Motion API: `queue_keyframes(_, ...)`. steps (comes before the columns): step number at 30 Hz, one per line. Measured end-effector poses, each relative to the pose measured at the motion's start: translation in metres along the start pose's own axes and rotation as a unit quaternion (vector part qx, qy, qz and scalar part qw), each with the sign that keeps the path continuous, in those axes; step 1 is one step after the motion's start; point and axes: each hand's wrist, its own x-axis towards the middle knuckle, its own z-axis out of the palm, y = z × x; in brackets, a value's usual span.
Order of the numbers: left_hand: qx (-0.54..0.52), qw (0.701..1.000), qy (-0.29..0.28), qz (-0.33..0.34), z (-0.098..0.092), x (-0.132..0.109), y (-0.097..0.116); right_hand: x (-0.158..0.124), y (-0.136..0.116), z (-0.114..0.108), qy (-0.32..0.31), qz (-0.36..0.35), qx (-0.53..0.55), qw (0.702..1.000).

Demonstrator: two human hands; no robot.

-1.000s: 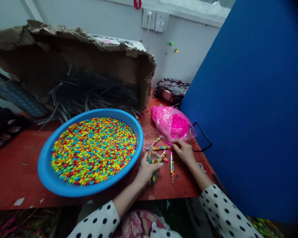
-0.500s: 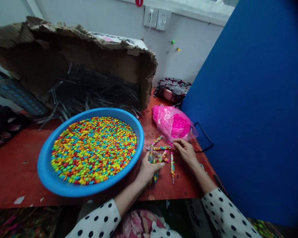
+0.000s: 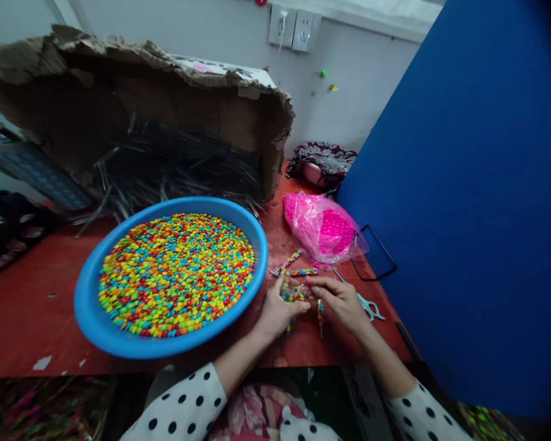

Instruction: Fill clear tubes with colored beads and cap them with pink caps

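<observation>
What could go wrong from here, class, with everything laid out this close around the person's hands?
The left hand sits close to the rim of the blue plastic basin, so a slip might jolt it and spill the coloured beads. The thin filled tubes lie loose on the red table beside the right hand and could be knocked aside or roll. The scissors point towards the pink plastic bag, which their blades might snag.

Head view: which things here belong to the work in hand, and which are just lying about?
Belonging, by the look of it: left hand, right hand, clear packet, filled tube, blue basin of multicoloured pieces, scissors, torn cardboard box of thin tubes.

Lying about: floral bag, pink plastic bag.
</observation>
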Motion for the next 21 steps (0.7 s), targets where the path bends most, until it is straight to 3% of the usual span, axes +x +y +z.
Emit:
queue_keyframes(7,0.048,0.999,-0.003,0.021,-0.002,0.0,-0.001,0.003,-0.001,-0.001,0.024,0.001,-0.02,1.0)
queue_keyframes(13,0.067,0.997,-0.01,0.031,-0.003,0.0,0.001,0.004,-0.009,-0.003,-0.05,-0.076,-0.118,0.989)
queue_keyframes(17,0.013,1.0,-0.01,0.011,-0.001,-0.002,0.002,0.001,-0.008,-0.002,-0.069,-0.12,-0.146,0.979)
queue_keyframes(21,-0.04,0.999,-0.007,-0.01,-0.001,-0.003,0.002,0.0,0.004,0.005,-0.023,-0.154,-0.151,0.976)
